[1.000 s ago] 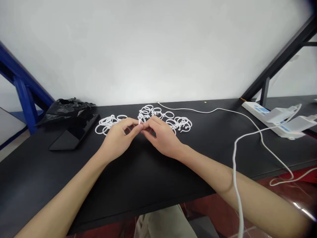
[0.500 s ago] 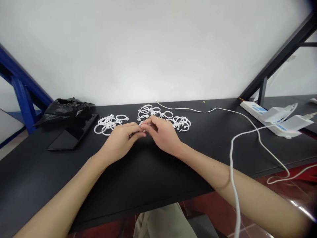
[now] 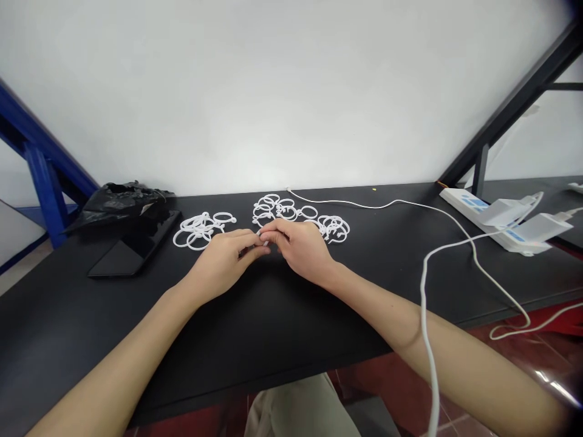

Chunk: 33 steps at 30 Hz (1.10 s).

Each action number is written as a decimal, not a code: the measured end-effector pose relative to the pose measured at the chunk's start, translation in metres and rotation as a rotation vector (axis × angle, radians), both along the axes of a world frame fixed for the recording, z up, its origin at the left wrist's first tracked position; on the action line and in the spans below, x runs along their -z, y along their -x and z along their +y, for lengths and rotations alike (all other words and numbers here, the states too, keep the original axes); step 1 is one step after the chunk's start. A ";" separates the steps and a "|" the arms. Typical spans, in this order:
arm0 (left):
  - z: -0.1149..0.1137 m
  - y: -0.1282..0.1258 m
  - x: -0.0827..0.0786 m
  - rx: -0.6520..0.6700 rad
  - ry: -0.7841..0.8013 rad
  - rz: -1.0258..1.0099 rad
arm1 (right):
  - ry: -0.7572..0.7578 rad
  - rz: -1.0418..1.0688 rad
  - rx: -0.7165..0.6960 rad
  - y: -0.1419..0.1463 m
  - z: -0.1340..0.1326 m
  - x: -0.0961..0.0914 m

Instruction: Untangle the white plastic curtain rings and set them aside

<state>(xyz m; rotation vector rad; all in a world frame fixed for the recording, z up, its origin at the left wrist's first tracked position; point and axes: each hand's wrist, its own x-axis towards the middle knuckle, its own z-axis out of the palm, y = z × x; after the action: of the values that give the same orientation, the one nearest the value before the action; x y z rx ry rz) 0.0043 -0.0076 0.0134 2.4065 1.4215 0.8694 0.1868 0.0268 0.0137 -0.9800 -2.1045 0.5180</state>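
Note:
My left hand (image 3: pixel 223 262) and my right hand (image 3: pixel 301 249) meet at the middle of the black table (image 3: pixel 273 315). Both pinch a single white plastic ring (image 3: pixel 263 236) between their fingertips; most of it is hidden by the fingers. Just behind the hands lies a loose pile of white rings (image 3: pixel 300 217). A smaller pile of white rings (image 3: pixel 201 228) lies to the left, beyond my left hand.
A dark tablet (image 3: pixel 132 246) lies at the left with a crumpled black plastic bag (image 3: pixel 121 200) behind it. A white cable (image 3: pixel 428 267) runs across the table and over my right forearm. White power strips with plugged adapters (image 3: pixel 505 221) sit at the right.
Both hands have drawn slightly closer together and a little nearer to me, still pinching the ring. The view has shifted slightly.

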 end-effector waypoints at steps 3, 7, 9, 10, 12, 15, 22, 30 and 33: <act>-0.001 -0.002 -0.002 -0.008 0.007 -0.001 | 0.034 0.003 0.010 0.000 0.000 -0.001; -0.001 -0.002 -0.005 -0.039 0.001 0.034 | 0.068 -0.024 0.012 -0.001 0.002 -0.001; 0.000 0.000 -0.005 -0.107 -0.040 0.066 | 0.051 -0.061 0.032 -0.001 0.005 0.000; 0.001 0.003 -0.004 -0.164 -0.073 0.086 | 0.015 -0.099 0.047 -0.001 0.007 0.002; 0.004 0.010 -0.003 -0.313 -0.145 0.141 | -0.104 -0.216 0.056 -0.001 0.011 0.006; 0.008 0.022 0.000 -0.533 -0.221 0.235 | -0.256 -0.421 -0.016 0.000 0.017 0.014; 0.010 0.038 0.008 -0.640 -0.160 0.305 | -0.262 -0.525 -0.066 -0.001 0.017 0.014; 0.009 0.022 0.004 -0.434 -0.201 0.195 | -0.130 -0.195 -0.055 -0.001 0.003 0.006; 0.003 0.010 0.001 -0.225 -0.138 0.092 | -0.025 0.028 -0.074 0.002 0.001 0.006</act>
<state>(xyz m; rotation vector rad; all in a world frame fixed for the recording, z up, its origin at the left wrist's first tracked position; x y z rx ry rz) -0.0055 -0.0045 0.0128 2.4465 1.7481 0.9465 0.1853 0.0282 0.0078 -0.8786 -2.1230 0.5379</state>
